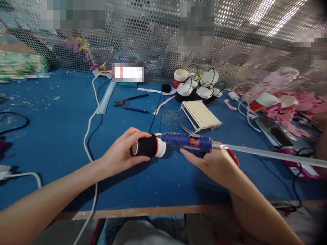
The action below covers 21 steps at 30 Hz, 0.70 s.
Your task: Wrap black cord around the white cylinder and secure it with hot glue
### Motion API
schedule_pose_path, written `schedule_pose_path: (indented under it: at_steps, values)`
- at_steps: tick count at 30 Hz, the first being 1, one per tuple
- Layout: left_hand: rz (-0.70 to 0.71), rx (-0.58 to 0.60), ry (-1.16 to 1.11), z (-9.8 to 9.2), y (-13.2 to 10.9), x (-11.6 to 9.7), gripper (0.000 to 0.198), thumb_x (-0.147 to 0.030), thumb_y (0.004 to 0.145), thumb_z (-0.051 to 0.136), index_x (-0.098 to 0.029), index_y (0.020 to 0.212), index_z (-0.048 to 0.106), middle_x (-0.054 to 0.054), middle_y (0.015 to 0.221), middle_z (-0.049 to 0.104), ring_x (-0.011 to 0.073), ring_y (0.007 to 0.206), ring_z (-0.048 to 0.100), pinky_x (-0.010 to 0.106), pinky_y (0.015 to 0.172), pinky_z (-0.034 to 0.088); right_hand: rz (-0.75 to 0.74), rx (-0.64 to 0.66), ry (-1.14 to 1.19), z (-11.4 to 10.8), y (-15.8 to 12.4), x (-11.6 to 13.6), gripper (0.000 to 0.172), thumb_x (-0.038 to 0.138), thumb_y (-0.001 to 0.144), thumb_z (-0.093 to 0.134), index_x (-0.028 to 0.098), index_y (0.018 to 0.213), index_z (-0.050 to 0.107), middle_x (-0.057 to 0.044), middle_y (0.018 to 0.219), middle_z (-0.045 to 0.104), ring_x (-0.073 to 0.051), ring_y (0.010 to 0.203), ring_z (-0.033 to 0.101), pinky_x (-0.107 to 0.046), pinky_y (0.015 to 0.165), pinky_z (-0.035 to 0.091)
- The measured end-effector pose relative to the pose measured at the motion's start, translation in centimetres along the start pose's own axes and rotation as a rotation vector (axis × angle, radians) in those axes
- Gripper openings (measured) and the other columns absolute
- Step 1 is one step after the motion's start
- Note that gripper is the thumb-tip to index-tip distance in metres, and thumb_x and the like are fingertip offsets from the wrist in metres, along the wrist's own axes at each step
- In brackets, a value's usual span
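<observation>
My left hand (127, 146) is wrapped round a paper cup (160, 149) lying on its side, its wall mostly covered by black cord, with a red line and a white end showing at the right. From the cup a black cord runs up to a small black ball of cord (166, 88). In my right hand (214, 163) is a blue glue gun (184, 141), with a long clear glue stick (255, 153) out of its back. The gun's nozzle meets or nearly meets the cup's white end; which, I cannot tell. Scissors (233, 157) lie partly hidden behind my right hand.
Blue-handled pliers (135, 109), white ribbon strips and a bundle of pale sticks (201, 115) lie beyond my hands. Several cups with black cord loops (204, 91) stand at the back. A white cable (88, 136) crosses the left side; a phone (274, 132) lies right.
</observation>
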State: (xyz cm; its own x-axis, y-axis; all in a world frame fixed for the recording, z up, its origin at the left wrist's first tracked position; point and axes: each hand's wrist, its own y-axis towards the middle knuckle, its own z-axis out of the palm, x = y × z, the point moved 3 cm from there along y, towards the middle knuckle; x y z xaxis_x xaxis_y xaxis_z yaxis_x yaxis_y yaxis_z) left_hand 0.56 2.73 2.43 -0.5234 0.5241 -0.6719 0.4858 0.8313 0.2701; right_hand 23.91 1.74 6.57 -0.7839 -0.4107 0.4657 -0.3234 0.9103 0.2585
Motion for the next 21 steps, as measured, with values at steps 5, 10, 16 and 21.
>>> schedule_pose_path:
  at_steps: [5,10,16,21]
  values:
    - [0.038,0.040,0.050,0.2,-0.2,-0.2,0.048,-0.025,0.074,0.066,-0.024,0.117,0.045,0.007,0.113,0.047,0.0197,0.105,0.049,0.034,0.090,0.043,0.039,0.028,-0.017,0.4,0.8,-0.1,0.017,0.032,0.075,0.054,0.018,0.074,0.063,-0.006,0.066,0.063,-0.021,0.064,0.060,-0.032,0.060,0.049]
    - [0.047,0.025,0.039,0.2,-0.2,-0.2,0.046,-0.026,0.075,0.065,-0.023,0.117,0.046,0.008,0.114,0.047,0.0205,0.106,0.049,0.036,0.091,0.043,0.123,0.081,0.040,0.6,0.8,-0.8,0.023,0.039,0.076,0.057,0.017,0.074,0.062,-0.002,0.061,0.063,-0.016,0.056,0.058,-0.028,0.054,0.047]
    - [-0.041,-0.055,-0.095,0.1,0.1,1.1,0.049,-0.031,0.073,0.067,-0.024,0.117,0.047,0.008,0.114,0.051,0.0217,0.105,0.052,0.038,0.087,0.046,0.210,0.124,0.136,0.3,0.3,-0.6,0.027,0.043,0.077,0.056,0.018,0.078,0.064,0.002,0.049,0.058,-0.013,0.044,0.053,-0.024,0.043,0.042]
    - [-0.182,-0.090,-0.220,0.2,0.3,2.3,0.051,-0.036,0.070,0.068,-0.023,0.115,0.046,0.007,0.112,0.056,0.0216,0.097,0.058,0.039,0.082,0.048,0.218,0.138,0.170,-0.1,0.1,0.2,0.025,0.042,0.076,0.057,0.017,0.070,0.060,0.003,0.044,0.054,-0.011,0.038,0.048,-0.023,0.038,0.040]
